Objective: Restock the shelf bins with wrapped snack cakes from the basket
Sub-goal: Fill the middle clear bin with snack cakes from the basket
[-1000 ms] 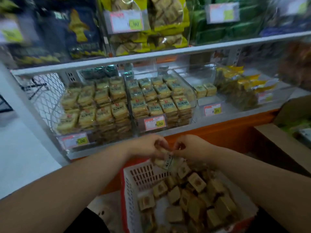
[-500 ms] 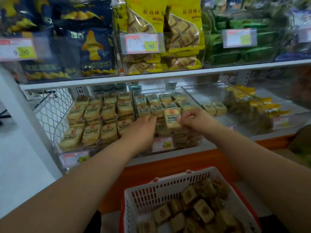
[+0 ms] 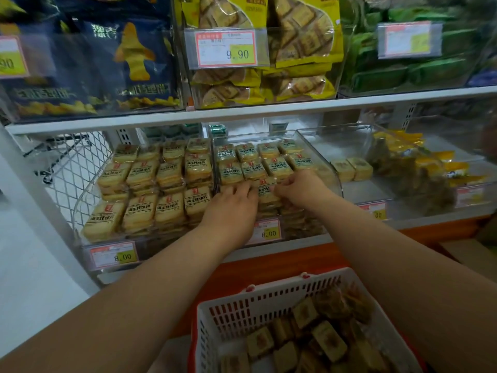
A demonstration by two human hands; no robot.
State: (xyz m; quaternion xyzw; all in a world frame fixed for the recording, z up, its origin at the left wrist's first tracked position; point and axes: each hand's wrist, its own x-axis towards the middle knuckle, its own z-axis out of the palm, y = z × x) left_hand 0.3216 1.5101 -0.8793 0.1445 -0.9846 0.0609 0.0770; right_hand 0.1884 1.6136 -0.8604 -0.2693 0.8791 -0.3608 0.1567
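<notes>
Shelf bin (image 3: 317, 146) now holds both hands (image 3: 269, 195), lifted from the basket (image 3: 258, 300), pinching one snack cake (image 3: 266, 188).

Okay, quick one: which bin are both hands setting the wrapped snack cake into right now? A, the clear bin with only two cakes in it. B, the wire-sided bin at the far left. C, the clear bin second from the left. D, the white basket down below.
C: the left hand and right hand pinch one snack cake on the front row of the clear bin second from the left.
</notes>
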